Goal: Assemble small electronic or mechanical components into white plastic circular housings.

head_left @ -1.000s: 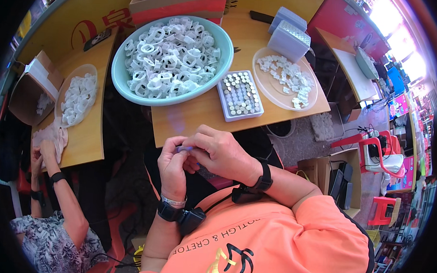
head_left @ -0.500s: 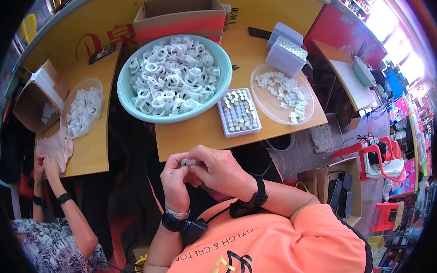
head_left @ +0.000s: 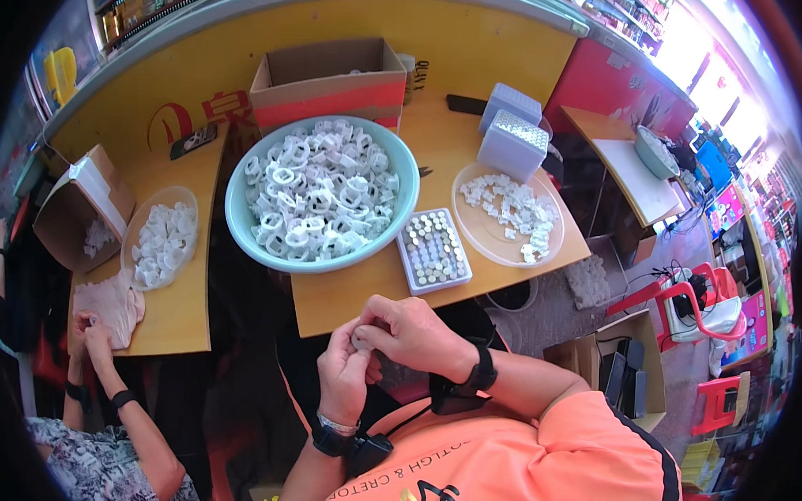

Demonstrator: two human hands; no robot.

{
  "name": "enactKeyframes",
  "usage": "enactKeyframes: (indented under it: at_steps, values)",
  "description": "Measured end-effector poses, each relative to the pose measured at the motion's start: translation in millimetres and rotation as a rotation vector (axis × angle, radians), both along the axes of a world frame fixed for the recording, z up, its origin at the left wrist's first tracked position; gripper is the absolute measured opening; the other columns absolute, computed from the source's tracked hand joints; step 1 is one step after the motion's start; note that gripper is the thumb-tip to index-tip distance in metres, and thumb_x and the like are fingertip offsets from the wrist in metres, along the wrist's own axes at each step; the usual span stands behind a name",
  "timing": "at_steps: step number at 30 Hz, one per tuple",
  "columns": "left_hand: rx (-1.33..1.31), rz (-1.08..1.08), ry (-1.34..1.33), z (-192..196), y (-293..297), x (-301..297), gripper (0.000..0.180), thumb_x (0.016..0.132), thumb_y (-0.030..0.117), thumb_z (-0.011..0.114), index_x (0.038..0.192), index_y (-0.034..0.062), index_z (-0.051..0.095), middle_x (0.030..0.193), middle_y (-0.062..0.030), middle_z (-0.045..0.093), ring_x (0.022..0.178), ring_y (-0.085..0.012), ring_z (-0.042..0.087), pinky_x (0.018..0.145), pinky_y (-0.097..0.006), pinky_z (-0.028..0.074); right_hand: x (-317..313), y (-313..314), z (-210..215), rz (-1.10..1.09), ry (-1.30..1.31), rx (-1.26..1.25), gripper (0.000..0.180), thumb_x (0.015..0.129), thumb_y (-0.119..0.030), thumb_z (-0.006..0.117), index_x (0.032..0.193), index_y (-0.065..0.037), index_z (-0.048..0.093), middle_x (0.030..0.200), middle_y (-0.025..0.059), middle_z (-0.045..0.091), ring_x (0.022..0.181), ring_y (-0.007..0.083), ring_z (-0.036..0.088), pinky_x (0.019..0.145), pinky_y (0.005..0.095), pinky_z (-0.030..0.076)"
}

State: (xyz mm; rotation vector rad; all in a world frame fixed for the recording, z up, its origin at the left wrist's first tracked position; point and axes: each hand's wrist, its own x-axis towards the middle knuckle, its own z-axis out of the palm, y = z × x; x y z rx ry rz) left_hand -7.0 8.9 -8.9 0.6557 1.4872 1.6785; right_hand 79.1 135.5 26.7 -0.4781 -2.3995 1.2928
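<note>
Left hand (head_left: 344, 372) and right hand (head_left: 409, 335) met near the body, fingers pinching one small white ring (head_left: 360, 338) between them, below the surface (head_left: 346, 297) edge, basin (head_left: 322, 195) within reach.

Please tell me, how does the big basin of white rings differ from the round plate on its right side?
The light blue basin is deep and heaped with white plastic rings; the clear round plate is shallow and holds small white pieces spread thinly. The basin is also wider than the plate. The basin sits near the table's middle, the plate at its right edge. Both are round and rest on the same yellow table.
</note>
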Motion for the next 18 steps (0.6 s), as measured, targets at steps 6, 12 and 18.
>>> enactKeyframes:
  at_steps: [6, 12, 18]
  values:
    - [0.047, -0.011, -0.023, -1, -2, -6, 0.058, 0.086, 0.005, 0.046, 0.142, -0.0025, 0.031, 0.070, -0.0062, 0.060, 0.053, -0.0104, 0.056, 0.048, -0.020, 0.046, -28, 84, 50, -0.029, -0.051, 0.054, 0.014, 0.086, -0.017, 0.063, 0.087, -0.003, 0.064, 0.068, 0.0023, 0.064, 0.058, 0.0078, 0.060, 0.053, 0.0246, 0.048]
    - [0.073, 0.007, -0.093, -4, -3, -13, 0.058, 0.086, 0.003, 0.047, 0.142, -0.0031, 0.032, 0.070, -0.0036, 0.058, 0.054, -0.0068, 0.053, 0.050, -0.018, 0.044, -113, 206, 150, -0.260, 0.438, -0.220, 0.032, 0.090, -0.015, 0.063, 0.114, 0.004, 0.055, 0.087, 0.0082, 0.067, 0.068, 0.0128, 0.064, 0.067, 0.0260, 0.055]
    - [0.063, 0.007, -0.107, -3, -3, -17, 0.057, 0.086, 0.004, 0.047, 0.141, -0.0033, 0.033, 0.070, -0.0036, 0.057, 0.054, -0.0069, 0.052, 0.050, -0.019, 0.044, -123, 196, 138, -0.205, 0.348, -0.151, 0.024, 0.089, -0.016, 0.064, 0.105, 0.001, 0.063, 0.084, 0.0062, 0.068, 0.071, 0.0134, 0.065, 0.065, 0.0261, 0.053]
